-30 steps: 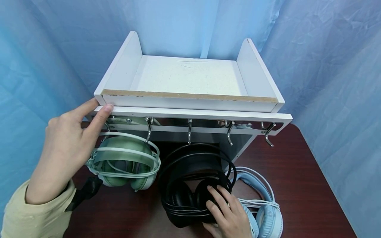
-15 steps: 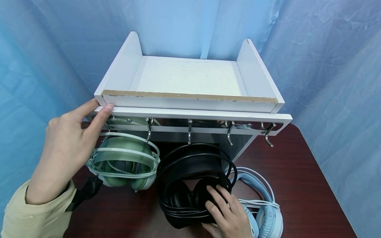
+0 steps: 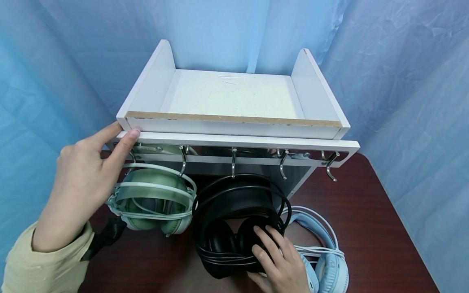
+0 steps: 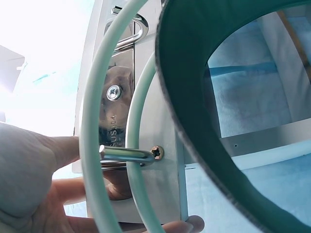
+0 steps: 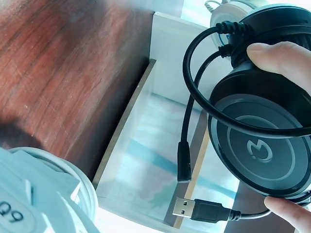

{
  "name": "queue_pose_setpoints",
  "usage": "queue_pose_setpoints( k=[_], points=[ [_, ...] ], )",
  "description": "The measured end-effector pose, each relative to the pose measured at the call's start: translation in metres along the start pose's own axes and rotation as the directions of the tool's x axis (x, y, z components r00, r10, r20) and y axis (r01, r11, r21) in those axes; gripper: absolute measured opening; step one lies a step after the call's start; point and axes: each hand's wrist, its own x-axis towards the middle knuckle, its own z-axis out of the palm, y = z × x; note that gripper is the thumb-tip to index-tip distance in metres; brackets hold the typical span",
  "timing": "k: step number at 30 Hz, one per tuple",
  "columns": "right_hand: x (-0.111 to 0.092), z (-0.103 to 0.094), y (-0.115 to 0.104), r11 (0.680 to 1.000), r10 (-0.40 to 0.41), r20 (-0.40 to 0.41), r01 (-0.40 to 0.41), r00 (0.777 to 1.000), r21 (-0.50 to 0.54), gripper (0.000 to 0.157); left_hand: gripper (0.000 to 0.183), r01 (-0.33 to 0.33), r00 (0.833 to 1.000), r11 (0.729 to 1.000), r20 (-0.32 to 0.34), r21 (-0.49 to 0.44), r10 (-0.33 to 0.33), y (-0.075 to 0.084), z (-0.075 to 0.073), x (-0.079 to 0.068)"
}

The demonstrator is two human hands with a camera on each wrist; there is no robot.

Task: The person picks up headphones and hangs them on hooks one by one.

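At the left end of the white hook rack (image 3: 242,140), my left hand (image 3: 86,171) grips the board, thumb over its front edge. Just below it hang the pale green headphones (image 3: 157,175), their bands also crossing a hook in the left wrist view. My right hand (image 3: 280,260) holds the black headphones (image 3: 243,203) by one ear cup, with loops of black cable around them. Their top meets the tip of the middle metal hook (image 3: 233,162) in the head view. In the right wrist view a USB plug (image 5: 206,209) dangles beside the round ear cup (image 5: 262,145).
Light blue headphones (image 3: 331,264) with a white cable lie on the dark red wooden table (image 3: 381,236), right beside my right hand. An open white shelf (image 3: 231,93) tops the rack. Blue curtains (image 3: 227,32) stand behind. Another hook (image 3: 331,167) projects at the right end.
The black headphones have moved slightly left, then a little up toward the middle hook, with my right hand still on the ear cup. My left hand has stayed in place.
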Motion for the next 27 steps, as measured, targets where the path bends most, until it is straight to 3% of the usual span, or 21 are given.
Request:
queue_pose_setpoints(
  k=[17, 27],
  points=[
    [-0.0009, -0.0027, -0.0009, 0.999, -0.034, -0.003, 0.034, 0.999, 0.002, 0.045, 0.049, -0.006, 1.000, 1.000, -0.002, 0.000, 0.006, 0.0005, -0.0004, -0.0007],
    [0.0077, -0.0039, -0.0023, 1.000, -0.026, -0.080, 0.027, 0.996, 0.011, 0.042, 0.051, 0.002, 1.000, 1.000, 0.006, 0.006, -0.002, 0.0002, -0.0005, -0.0006]
  ],
)
